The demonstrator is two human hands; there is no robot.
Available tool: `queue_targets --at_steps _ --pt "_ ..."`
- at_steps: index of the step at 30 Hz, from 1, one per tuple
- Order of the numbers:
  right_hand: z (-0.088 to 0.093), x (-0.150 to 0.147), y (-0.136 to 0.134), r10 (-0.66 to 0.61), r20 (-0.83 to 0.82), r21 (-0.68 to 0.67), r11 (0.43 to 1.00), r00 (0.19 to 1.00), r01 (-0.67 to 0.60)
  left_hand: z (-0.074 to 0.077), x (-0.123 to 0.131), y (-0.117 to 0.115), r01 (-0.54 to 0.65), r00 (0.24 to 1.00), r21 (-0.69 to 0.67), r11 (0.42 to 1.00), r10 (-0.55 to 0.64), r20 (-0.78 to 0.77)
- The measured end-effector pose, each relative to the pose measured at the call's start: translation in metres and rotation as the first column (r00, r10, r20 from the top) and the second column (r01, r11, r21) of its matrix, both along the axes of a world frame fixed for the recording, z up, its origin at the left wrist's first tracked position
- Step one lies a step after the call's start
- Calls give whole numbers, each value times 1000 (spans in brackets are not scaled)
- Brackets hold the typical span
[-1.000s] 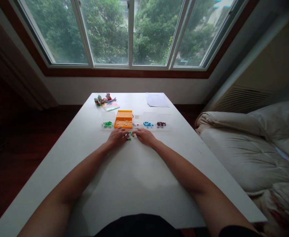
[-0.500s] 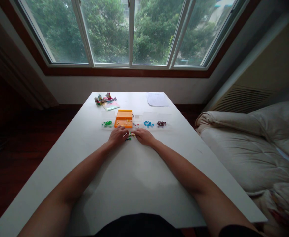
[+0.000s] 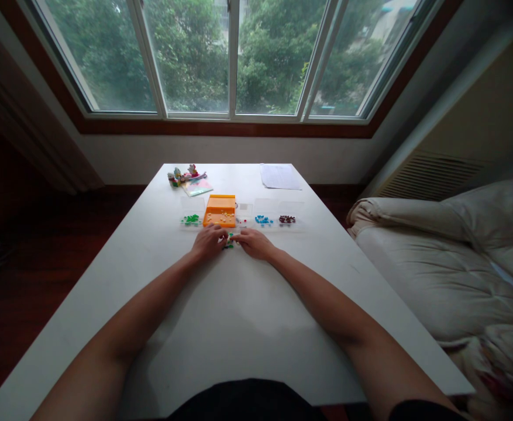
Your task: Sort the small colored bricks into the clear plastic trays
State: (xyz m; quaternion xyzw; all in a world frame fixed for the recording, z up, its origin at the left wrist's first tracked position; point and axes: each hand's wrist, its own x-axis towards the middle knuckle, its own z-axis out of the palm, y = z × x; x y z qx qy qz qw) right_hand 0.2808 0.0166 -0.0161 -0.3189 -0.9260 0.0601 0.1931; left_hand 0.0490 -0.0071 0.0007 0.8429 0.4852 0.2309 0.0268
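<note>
Both my hands rest far out on the white table (image 3: 238,316). My left hand (image 3: 209,241) and my right hand (image 3: 253,242) have their fingers curled together around a small green and yellow cluster of toy pieces (image 3: 230,240) between them. Just beyond the hands stands an orange tray (image 3: 220,211) with small pieces in it. To its left lies a green pile of pieces (image 3: 190,220). On its right lie a blue pile (image 3: 263,220) and a dark red pile (image 3: 286,219).
A small colourful toy model and a card (image 3: 189,178) sit at the far left of the table. A sheet of paper (image 3: 279,176) lies at the far right. A white cushioned sofa (image 3: 449,251) stands close to the table's right edge. Windows face me.
My hands have barely moved; the fingertips have drawn slightly closer around the small cluster of pieces.
</note>
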Motion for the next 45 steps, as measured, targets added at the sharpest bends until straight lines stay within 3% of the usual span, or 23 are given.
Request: queue_targets --at_steps 13,17,24,30,45 --pt "2 -3 -3 -38 -31 -49 998 999 36 -6 0 3 -42 999 7 999 41 27" --pt "0 1 0 -121 -177 -104 989 977 104 -5 0 4 7 1000 21 1000 -7 28" --pt "2 14 9 -310 -412 -220 946 857 237 2 -2 4 123 992 25 992 -121 -44" --pt "1 13 10 -317 -426 -225 944 847 241 7 0 6 170 981 6 986 -168 -93" --pt "1 13 10 -320 -408 -215 944 855 251 10 1 7 143 983 22 989 -139 -119"
